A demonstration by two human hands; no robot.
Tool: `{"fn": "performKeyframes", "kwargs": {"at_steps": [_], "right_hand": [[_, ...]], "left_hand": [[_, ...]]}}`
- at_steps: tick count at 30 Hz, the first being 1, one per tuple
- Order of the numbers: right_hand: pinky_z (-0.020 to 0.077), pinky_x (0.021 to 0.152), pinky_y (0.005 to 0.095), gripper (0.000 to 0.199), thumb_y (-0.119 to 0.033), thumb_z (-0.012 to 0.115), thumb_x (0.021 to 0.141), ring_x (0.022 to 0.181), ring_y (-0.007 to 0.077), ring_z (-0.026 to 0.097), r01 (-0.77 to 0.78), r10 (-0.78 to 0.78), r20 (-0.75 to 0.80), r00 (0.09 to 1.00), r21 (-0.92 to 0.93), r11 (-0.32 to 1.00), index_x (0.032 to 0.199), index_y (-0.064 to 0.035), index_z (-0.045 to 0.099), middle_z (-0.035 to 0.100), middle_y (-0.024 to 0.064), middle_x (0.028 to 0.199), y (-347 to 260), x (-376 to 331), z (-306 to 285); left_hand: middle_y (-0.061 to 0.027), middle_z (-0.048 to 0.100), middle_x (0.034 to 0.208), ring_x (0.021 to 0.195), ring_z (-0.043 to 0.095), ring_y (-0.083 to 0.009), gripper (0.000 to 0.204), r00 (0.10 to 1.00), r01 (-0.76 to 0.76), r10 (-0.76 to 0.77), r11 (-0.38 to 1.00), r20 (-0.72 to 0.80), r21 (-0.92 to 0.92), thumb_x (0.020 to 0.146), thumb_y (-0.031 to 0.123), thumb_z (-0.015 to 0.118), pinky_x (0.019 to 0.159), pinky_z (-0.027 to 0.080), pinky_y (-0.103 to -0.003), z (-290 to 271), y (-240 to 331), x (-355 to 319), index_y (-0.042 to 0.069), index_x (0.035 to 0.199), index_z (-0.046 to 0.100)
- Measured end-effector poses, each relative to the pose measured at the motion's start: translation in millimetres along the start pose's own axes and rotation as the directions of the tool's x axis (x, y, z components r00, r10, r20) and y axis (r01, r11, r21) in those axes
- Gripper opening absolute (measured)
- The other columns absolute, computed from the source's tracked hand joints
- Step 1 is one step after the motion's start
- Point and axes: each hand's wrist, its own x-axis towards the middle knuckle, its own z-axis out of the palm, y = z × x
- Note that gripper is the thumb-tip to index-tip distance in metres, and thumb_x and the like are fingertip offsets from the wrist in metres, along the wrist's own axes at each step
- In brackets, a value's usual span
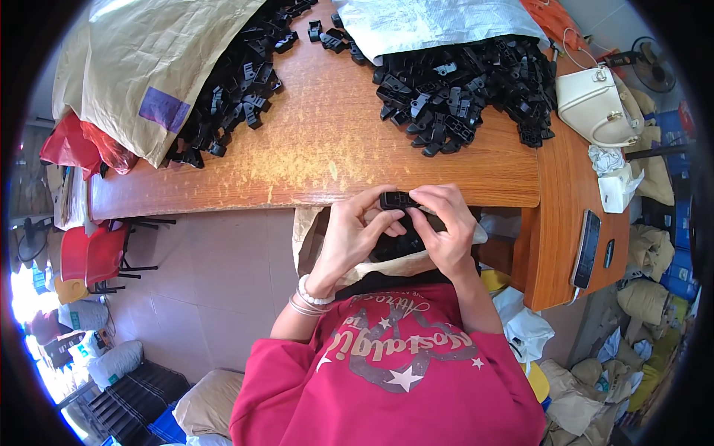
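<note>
A small black plastic part [396,200] is held between my two hands at the table's front edge. My left hand [355,232] grips its left end, with bracelets at the wrist. Thumb and fingers of my right hand [448,227] pinch its right end. Below them, an open paper sack [306,236] lies against my lap, and dark pieces show inside, partly hidden by my hands. On the table, a large heap of similar black parts [461,93] spills from a white woven sack [439,26]. A second heap [242,93] lies beside a brown paper sack [160,56] at the left.
The worn wooden table [320,149] spans the front. On its right extension are a cream handbag [595,104], a tissue pack [619,187] and a phone [587,249]. A red chair [93,254] stands at the left, and several sacks [576,394] crowd the floor at the right.
</note>
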Motion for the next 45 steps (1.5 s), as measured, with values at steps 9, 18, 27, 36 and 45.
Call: {"fn": "performKeyframes", "kwargs": {"at_steps": [9, 18, 27, 36, 45], "right_hand": [[0.0484, 0.075, 0.0279, 0.028, -0.003, 0.066, 0.083, 0.083, 0.0186, 0.060, -0.361, 0.339, 0.122, 0.933, 0.308, 0.881, 0.111, -0.0009, 0.063, 0.062, 0.0108, 0.101, -5, -1, 11], [0.0455, 0.064, 0.0245, 0.009, -0.003, 0.066, 0.082, 0.072, 0.0147, 0.058, -0.309, 0.280, 0.170, 0.945, 0.182, 0.933, 0.089, 0.0019, 0.068, 0.063, 0.0077, 0.086, 4, 5, -10], [0.0488, 0.070, 0.0327, 0.016, -0.003, 0.062, 0.086, 0.087, 0.0253, 0.061, -0.192, 0.119, -0.286, 0.951, -0.241, 0.951, 0.101, 0.0016, 0.065, 0.061, 0.0130, 0.097, 37, 35, -29], [0.0431, 0.071, 0.0325, 0.029, -0.006, 0.071, 0.078, 0.081, 0.0191, 0.055, -0.239, 0.125, -0.302, 0.945, -0.378, 0.894, 0.106, -0.0026, 0.064, 0.060, 0.0072, 0.092, 58, 40, -25], [0.0499, 0.069, 0.0290, 0.021, 0.000, 0.069, 0.078, 0.080, 0.0201, 0.062, -0.121, 0.140, -0.093, 0.986, 0.185, 0.975, 0.099, -0.0022, 0.067, 0.066, 0.0104, 0.094, -3, 19, -4]], "left_hand": [[-0.0087, 0.063, 0.073, 0.063, 0.065, -0.0127, 0.032, 0.950, -0.283, 0.309, 0.906, -0.036, 0.314, 0.084, -0.003, 0.061, 0.057, 0.049, -0.024, 2, 3, -8, 0.001, 0.116, 0.056], [-0.0106, 0.063, 0.084, 0.070, 0.061, -0.0161, 0.025, 0.632, -0.204, 0.671, 0.628, -0.388, 0.751, 0.081, 0.014, 0.073, 0.061, 0.050, -0.030, -79, 11, 39, -0.001, 0.098, 0.060], [-0.0068, 0.059, 0.062, 0.057, 0.059, -0.0117, 0.028, 0.744, 0.095, 0.384, 0.750, -0.547, 0.655, 0.075, 0.021, 0.076, 0.052, 0.045, -0.027, -164, 14, 88, -0.002, 0.071, 0.061], [-0.0069, 0.060, 0.076, 0.051, 0.052, -0.0071, 0.064, 0.944, -0.128, 0.112, 0.991, -0.310, -0.033, 0.073, -0.002, 0.074, 0.040, 0.038, -0.018, -72, 24, 37, 0.000, 0.126, 0.038], [-0.0148, 0.067, 0.084, 0.078, 0.070, -0.0206, 0.034, 0.997, 0.009, 0.008, 0.976, 0.080, -0.216, 0.085, -0.002, 0.064, 0.069, 0.057, -0.025, -13, 16, 20, -0.008, 0.116, 0.051]]}}
